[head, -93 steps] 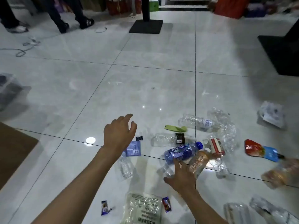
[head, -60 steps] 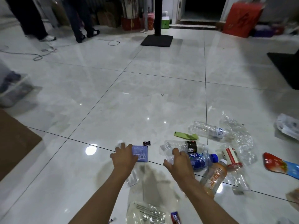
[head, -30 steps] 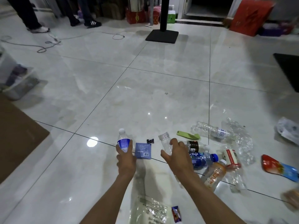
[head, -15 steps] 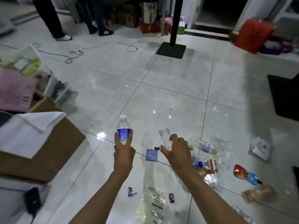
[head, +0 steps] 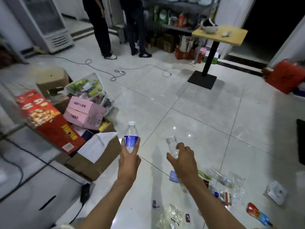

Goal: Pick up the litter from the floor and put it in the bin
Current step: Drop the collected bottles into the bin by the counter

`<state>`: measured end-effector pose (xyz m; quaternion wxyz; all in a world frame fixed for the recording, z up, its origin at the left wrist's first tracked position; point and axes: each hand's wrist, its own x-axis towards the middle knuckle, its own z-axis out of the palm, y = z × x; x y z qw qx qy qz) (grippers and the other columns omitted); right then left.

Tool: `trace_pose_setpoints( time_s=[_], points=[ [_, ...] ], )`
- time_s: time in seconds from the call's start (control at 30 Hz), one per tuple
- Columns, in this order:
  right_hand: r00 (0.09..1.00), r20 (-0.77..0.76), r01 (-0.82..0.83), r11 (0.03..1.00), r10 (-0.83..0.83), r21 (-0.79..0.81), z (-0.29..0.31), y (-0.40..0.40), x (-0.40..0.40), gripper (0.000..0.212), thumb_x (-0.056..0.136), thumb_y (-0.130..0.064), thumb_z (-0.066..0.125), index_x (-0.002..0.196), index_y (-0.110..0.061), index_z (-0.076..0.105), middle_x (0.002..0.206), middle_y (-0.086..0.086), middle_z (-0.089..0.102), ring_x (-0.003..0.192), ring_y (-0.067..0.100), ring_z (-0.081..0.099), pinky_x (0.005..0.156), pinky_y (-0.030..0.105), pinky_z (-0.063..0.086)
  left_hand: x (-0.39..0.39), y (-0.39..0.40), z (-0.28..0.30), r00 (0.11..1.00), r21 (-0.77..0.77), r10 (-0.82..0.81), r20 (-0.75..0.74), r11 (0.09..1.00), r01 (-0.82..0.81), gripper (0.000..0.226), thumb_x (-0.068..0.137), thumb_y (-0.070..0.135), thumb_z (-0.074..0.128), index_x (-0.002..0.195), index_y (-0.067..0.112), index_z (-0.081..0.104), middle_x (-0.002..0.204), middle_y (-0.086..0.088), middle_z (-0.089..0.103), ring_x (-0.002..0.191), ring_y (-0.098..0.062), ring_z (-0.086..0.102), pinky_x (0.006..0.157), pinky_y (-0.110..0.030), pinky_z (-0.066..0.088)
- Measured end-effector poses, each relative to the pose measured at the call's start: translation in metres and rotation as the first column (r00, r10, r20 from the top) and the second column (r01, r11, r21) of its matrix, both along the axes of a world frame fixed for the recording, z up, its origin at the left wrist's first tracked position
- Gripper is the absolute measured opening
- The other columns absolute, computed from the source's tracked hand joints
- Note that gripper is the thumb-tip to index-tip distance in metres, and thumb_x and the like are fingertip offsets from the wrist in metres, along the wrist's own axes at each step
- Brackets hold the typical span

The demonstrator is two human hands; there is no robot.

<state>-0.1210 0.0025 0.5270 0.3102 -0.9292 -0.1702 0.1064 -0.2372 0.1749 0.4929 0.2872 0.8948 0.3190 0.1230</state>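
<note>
Pale glossy floor tiles fill most of the view, with a small wooden table on a black post near the far edge and two pairs of dark-trousered legs standing beyond a trailing cable. Raised above the floor, the left hand grips a clear bottle with a blue label round its lower half, the bottle upright with its white cap on top. Beside it the right hand holds a clear, uncapped bottle, fingers curled round the body and the open neck pointing up and away. Toward the left edge of the floor stands an open cardboard box crammed with a red carton, a pink carton and a sheet of white paper. More litter lies on the tiles toward the near right corner: crushed clear bottles, a clear plastic bag, a blue sachet, a red and blue pouch, a crumpled white wrapper and two small sweet wrappers.
</note>
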Motion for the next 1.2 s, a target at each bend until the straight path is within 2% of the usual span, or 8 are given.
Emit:
trace_pose_setpoints(
  time_s=[0.1, 0.2, 0.3, 0.43, 0.53, 0.7, 0.87, 1.2],
  points=[
    [0.999, 0.002, -0.049, 0.999, 0.049, 0.002, 0.035, 0.033, -0.007, 0.043, 0.085, -0.043, 0.063, 0.115, -0.017, 0.048, 0.102, 0.002, 0.048, 0.104, 0.022, 0.044, 0.071, 0.031, 0.038, -0.008, 0.021, 0.031, 0.998, 0.119, 0.050, -0.023, 0.992, -0.047, 0.085, 0.084, -0.001, 0.060, 0.148, 0.042, 0.023, 0.158, -0.009, -0.004, 0.121, -0.030, 0.046, 0.092, -0.035, 0.050],
    [0.996, 0.017, -0.084, 0.996, 0.084, -0.011, 0.061, 0.064, -0.005, 0.042, 0.086, -0.044, 0.062, 0.116, -0.017, 0.048, 0.106, 0.003, 0.050, 0.106, 0.022, 0.044, 0.072, 0.031, 0.038, -0.005, 0.053, 0.058, 0.994, 0.071, 0.093, -0.049, 0.993, -0.090, 0.087, 0.084, 0.001, 0.061, 0.147, 0.045, 0.019, 0.158, -0.010, -0.006, 0.116, -0.028, 0.046, 0.091, -0.040, 0.051],
    [0.994, 0.030, -0.106, 0.994, 0.107, -0.018, 0.078, 0.094, 0.001, 0.043, 0.086, -0.043, 0.062, 0.116, -0.015, 0.048, 0.108, 0.006, 0.051, 0.107, 0.024, 0.044, 0.072, 0.032, 0.038, 0.004, 0.071, 0.078, 0.994, 0.123, 0.098, -0.051, 0.988, -0.091, 0.082, 0.086, 0.005, 0.060, 0.147, 0.042, 0.021, 0.157, -0.014, -0.004, 0.110, -0.031, 0.048, 0.088, -0.041, 0.052],
    [0.992, 0.044, -0.116, 0.993, 0.117, -0.025, 0.090, 0.129, 0.018, 0.045, 0.086, -0.042, 0.062, 0.118, -0.013, 0.048, 0.111, 0.008, 0.051, 0.109, 0.026, 0.044, 0.074, 0.033, 0.040, 0.024, 0.095, 0.097, 0.994, 0.150, 0.097, -0.051, 0.985, -0.089, 0.078, 0.089, 0.007, 0.057, 0.149, 0.041, 0.021, 0.157, -0.014, -0.008, 0.122, -0.034, 0.042, 0.088, -0.043, 0.051],
    [0.990, 0.062, -0.124, 0.992, 0.125, -0.017, 0.098, 0.155, 0.036, 0.045, 0.086, -0.041, 0.063, 0.116, -0.011, 0.048, 0.110, 0.010, 0.052, 0.109, 0.028, 0.045, 0.074, 0.033, 0.040, 0.044, 0.109, 0.109, 0.994, 0.161, 0.107, -0.026, 0.982, -0.102, 0.075, 0.092, 0.006, 0.055, 0.150, 0.039, 0.021, 0.157, -0.015, -0.007, 0.133, -0.034, 0.034, 0.097, -0.041, 0.048],
    [0.983, 0.067, -0.168, 0.986, 0.169, -0.023, 0.112, 0.198, 0.065, 0.045, 0.085, -0.043, 0.063, 0.116, -0.013, 0.048, 0.110, 0.008, 0.052, 0.108, 0.026, 0.046, 0.073, 0.032, 0.042, 0.067, 0.138, 0.121, 0.994, 0.175, 0.105, -0.038, 0.980, -0.097, 0.083, 0.088, 0.006, 0.061, 0.150, 0.040, 0.017, 0.157, -0.012, -0.008, 0.131, -0.030, 0.037, 0.097, -0.033, 0.048],
    [0.973, 0.072, -0.223, 0.975, 0.221, 0.010, 0.126, 0.244, 0.092, 0.045, 0.085, -0.042, 0.065, 0.113, -0.011, 0.049, 0.108, 0.010, 0.053, 0.106, 0.027, 0.047, 0.076, 0.035, 0.043, 0.088, 0.172, 0.144, 0.982, 0.161, 0.188, 0.020, 0.969, -0.189, 0.077, 0.093, 0.009, 0.058, 0.151, 0.041, 0.018, 0.159, -0.010, -0.010, 0.143, -0.031, 0.019, 0.107, -0.036, 0.038],
    [0.902, 0.092, -0.426, 0.904, 0.422, 0.034, 0.137, 0.355, 0.064, 0.046, 0.085, -0.046, 0.065, 0.116, -0.016, 0.049, 0.109, 0.009, 0.056, 0.107, 0.026, 0.049, 0.073, 0.031, 0.041, 0.050, 0.251, 0.168, 0.939, 0.136, 0.317, 0.134, 0.933, -0.334, 0.083, 0.092, 0.014, 0.064, 0.147, 0.050, 0.015, 0.159, -0.004, -0.012, 0.141, -0.030, 0.027, 0.103, -0.043, 0.046]
  ],
)
